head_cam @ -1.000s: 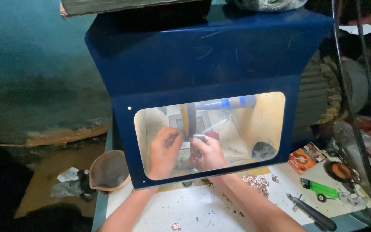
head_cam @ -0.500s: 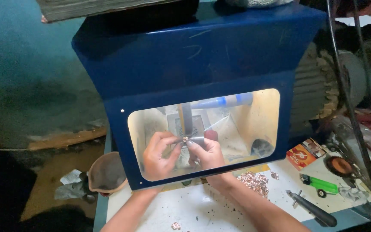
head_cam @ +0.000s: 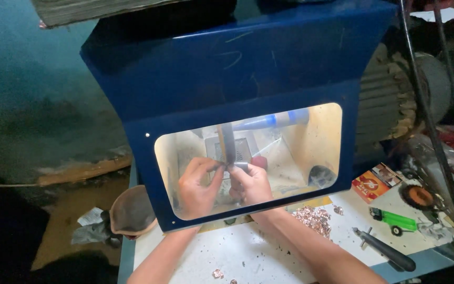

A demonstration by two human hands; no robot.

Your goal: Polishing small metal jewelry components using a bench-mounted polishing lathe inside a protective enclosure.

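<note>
Both my hands reach under a blue hood (head_cam: 248,63) and show through its clear lit window (head_cam: 311,142). My left hand (head_cam: 198,184) and my right hand (head_cam: 250,184) pinch a small metal piece (head_cam: 233,166) between their fingertips. They press it against a narrow upright polishing wheel (head_cam: 227,142) inside the box. A blue tube (head_cam: 277,120) runs across behind the wheel. What the piece is I cannot make out.
On the white bench (head_cam: 237,257) lie a pile of copper-coloured scraps (head_cam: 313,218), an orange-red small box (head_cam: 374,181), a green lighter (head_cam: 395,220) and a dark-handled tool (head_cam: 387,250). A brown bowl (head_cam: 130,213) sits at the left edge. A grey motor (head_cam: 390,100) stands right.
My view has shifted so the hood sits more to the right. Both hands have closed together on the piece and raised it to the wheel.
</note>
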